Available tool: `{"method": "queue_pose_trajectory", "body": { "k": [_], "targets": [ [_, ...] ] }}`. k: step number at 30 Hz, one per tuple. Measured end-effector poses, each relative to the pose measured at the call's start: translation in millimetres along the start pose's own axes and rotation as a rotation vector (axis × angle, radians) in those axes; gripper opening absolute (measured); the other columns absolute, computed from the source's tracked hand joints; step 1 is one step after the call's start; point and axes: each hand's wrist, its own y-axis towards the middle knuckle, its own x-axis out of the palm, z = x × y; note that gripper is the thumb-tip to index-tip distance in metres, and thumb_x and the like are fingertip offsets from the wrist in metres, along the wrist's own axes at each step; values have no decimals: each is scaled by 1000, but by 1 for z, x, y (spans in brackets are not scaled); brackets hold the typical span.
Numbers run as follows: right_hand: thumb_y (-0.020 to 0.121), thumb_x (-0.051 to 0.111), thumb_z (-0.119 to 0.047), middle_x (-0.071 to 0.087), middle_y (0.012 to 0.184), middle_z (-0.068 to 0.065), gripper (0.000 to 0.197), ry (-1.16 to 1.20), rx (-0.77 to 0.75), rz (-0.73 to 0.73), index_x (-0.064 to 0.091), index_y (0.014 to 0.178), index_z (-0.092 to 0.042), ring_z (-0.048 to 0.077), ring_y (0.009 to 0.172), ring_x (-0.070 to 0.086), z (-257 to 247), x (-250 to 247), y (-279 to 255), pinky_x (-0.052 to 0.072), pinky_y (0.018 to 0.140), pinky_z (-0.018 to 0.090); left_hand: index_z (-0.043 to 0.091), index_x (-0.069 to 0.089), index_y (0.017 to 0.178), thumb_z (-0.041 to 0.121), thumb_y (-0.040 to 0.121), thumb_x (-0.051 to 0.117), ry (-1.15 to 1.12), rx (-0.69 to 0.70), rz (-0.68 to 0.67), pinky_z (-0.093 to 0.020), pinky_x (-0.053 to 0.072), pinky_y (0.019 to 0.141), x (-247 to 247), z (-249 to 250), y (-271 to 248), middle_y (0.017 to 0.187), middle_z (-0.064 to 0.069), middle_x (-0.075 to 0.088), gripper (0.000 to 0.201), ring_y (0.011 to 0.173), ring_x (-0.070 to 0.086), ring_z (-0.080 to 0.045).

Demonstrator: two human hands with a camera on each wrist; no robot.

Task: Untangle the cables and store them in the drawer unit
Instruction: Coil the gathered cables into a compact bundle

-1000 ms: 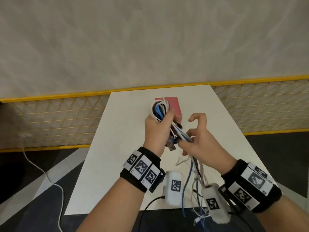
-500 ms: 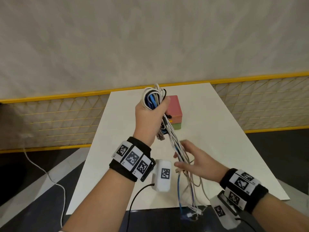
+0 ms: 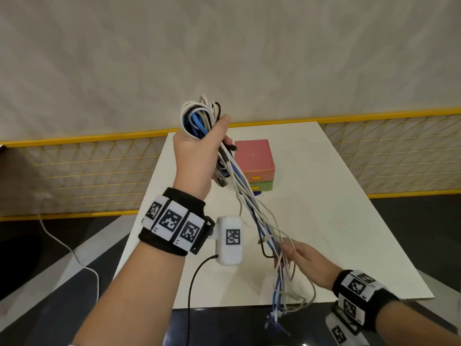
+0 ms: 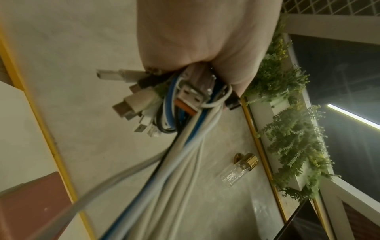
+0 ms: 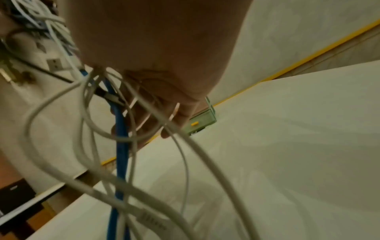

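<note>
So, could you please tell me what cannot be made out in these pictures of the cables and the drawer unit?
- Head view: how many cables there are; they overlap in one bundle.
- Head view: the left hand covers where the loops cross.
- Head view: the cable ends past the table edge are small against the dark floor.
- Right wrist view: the right hand hides most of the drawer unit; near strands are blurred.
- Left wrist view: plug types are blurred.

A white tabletop [image 3: 324, 221] is seen. A drawer unit [image 3: 254, 163], pink over green, is placed on it toward 12 o'clock.
</note>
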Motion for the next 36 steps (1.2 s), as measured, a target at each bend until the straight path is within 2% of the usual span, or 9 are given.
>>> {"method": "queue_pose_trajectory", "body": {
  "k": [7,15,18,22,25,28,32,34,36],
  "targets": [
    [96,51,-24,54,94,1,20,-116,11,186,69,100,-16,9,73,62,14,-1,5,55,55,28,13,64,77,21,85,75,30,12,23,-43,56,63,-7,-1,1,58,-5,63,15,51,62,-21],
    [99,42,-27,68,98,2,26,-332,216,264,66,101,-16,14,86,64,20,-18,-9,54,74,34,12,59,84,18,86,73,47,46,100,-27,49,48,-27,6,13,58,-3,62,15,49,61,-15],
    [98,46,-30,57,128,9,41,-637,486,29,47,135,-11,21,113,56,33,-25,-16,43,95,28,4,56,102,19,86,73,14,35,116,-33,54,55,-32,6,15,54,3,61,28,50,61,-13],
    [81,71,-41,25,153,-1,100,-432,321,-97,0,151,-29,14,138,30,14,-37,-18,26,112,26,11,60,86,20,85,74,68,30,74,-34,52,56,-28,1,9,58,-3,62,16,51,62,-17],
    [68,76,-56,-1,158,-17,115,-182,145,-120,-2,150,-37,-2,144,2,-44,-44,-3,8,115,22,13,63,78,21,86,74,130,23,0,-31,50,53,-18,-8,0,59,-6,63,16,53,63,-18],
    [66,75,-59,10,158,-20,112,30,-129,-19,4,150,-38,-8,142,10,-106,-35,25,12,117,26,4,64,87,23,85,75,139,43,-96,-32,51,54,-3,-16,-10,70,-15,64,21,59,64,-23],
    [85,68,-8,64,117,4,79,209,-243,32,20,143,-30,10,97,66,-137,6,54,55,88,32,-4,64,90,24,84,76,116,104,-133,-36,55,62,12,-13,-16,75,-20,64,31,64,60,-24],
    [91,60,-8,63,75,4,49,273,-189,94,37,127,-33,16,60,61,-128,21,55,57,59,38,-5,63,95,23,85,75,95,104,-119,-31,54,55,11,-10,-12,74,-20,62,32,59,61,-22],
    [92,60,-15,51,58,0,24,230,-124,94,52,112,-26,12,46,49,-108,25,52,53,52,33,-3,63,96,21,86,75,88,106,-83,-27,52,51,2,-7,-6,72,-16,61,29,54,60,-19]
  ]
}}
